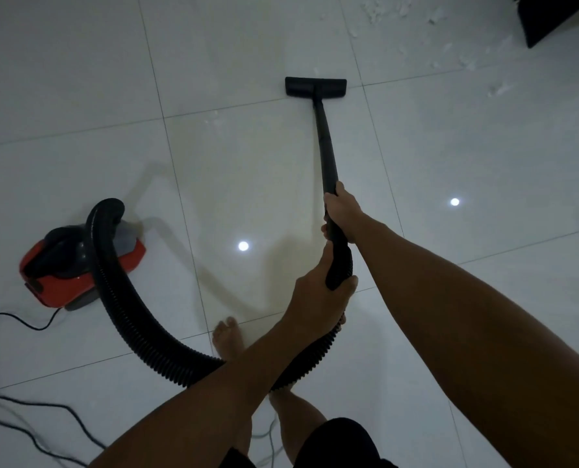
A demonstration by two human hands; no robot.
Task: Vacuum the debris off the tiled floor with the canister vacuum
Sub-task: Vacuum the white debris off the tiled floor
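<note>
Right hand point(342, 211): wrapped around the wand point(326, 153)
Left hand point(318, 298): gripping the hose point(139, 325) cuff
Nozzle point(315, 86): flat on the floor point(78, 79) (white debris point(463, 59) far right)

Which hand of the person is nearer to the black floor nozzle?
Right. The right hand grips the wand higher up, closer to the floor nozzle. The left hand holds the handle end where the hose joins, farther back from the nozzle.
</note>
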